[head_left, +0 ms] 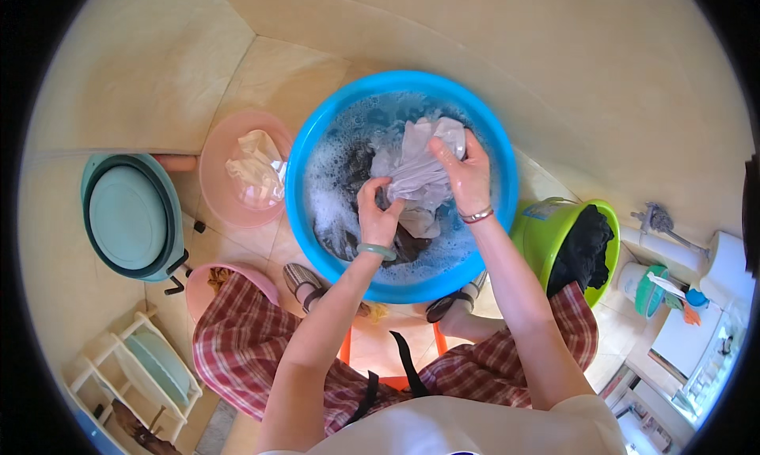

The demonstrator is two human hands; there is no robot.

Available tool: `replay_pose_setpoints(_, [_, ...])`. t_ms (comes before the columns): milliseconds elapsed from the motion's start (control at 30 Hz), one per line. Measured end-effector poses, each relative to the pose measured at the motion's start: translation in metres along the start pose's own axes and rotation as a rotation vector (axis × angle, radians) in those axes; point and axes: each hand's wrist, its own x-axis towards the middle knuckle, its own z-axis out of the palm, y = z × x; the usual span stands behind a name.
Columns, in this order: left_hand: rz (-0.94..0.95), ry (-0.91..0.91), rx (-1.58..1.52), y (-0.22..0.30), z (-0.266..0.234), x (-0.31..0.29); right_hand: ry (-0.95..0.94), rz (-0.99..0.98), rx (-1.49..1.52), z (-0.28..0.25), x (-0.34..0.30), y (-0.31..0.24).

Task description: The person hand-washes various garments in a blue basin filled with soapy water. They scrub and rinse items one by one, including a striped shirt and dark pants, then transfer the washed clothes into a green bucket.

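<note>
A wet, pale grey-lilac garment [419,166] is bunched between my two hands, over soapy water in a large round blue basin [500,170]. My left hand [378,213], with a green bangle at the wrist, pinches its lower left side. Higher up on the right, my right hand [467,174] grips the cloth, thumb lying across it; a bracelet circles that wrist. Dark cloth [356,166] lies in the water beside and beneath the pale garment. White suds [328,205] float along the basin's left side.
Left of the basin, a pink basin [212,170] holds cream cloth [257,162]. A folding teal basin [127,217] stands farther left. A tilted lime-green bucket [546,233] with black cloth [584,249] is at the right, near the wall. My slippered feet are by the basin's near rim.
</note>
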Motion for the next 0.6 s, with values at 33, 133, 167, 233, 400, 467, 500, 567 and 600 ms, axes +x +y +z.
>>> replay_pose_setpoints(33, [-0.083,0.036,-0.184,0.002,0.003,-0.004,0.014,-0.016,0.048,0.006,-0.007,-0.027])
replay_pose_setpoints(133, [-0.683,0.005,-0.624,0.04,-0.003,-0.021,0.058,-0.087,0.144,0.004,-0.021,-0.094])
replay_pose_setpoints(167, [-0.764,-0.006,-0.697,0.035,-0.005,-0.029,0.047,-0.111,0.197,0.009,-0.028,-0.124])
replay_pose_setpoints(233, [-0.987,-0.04,-0.991,0.056,-0.003,-0.035,0.049,-0.191,0.271,0.014,-0.044,-0.171])
replay_pose_setpoints(400, [-0.858,-0.455,-1.453,0.093,0.006,-0.023,-0.023,-0.447,0.25,0.002,-0.072,-0.239])
replay_pose_setpoints(467, [-0.725,-0.495,-1.649,0.123,0.008,-0.009,-0.09,-0.466,0.353,-0.007,-0.085,-0.257])
replay_pose_setpoints(500, [-0.658,-0.478,-1.638,0.121,0.009,0.005,-0.145,-0.455,0.442,-0.006,-0.093,-0.266])
replay_pose_setpoints(567, [-0.627,-0.406,-1.602,0.123,0.011,0.03,-0.245,-0.43,0.606,-0.011,-0.104,-0.279])
replay_pose_setpoints(600, [-0.653,-0.339,-1.57,0.125,0.009,0.039,-0.296,-0.412,0.694,-0.016,-0.106,-0.282])
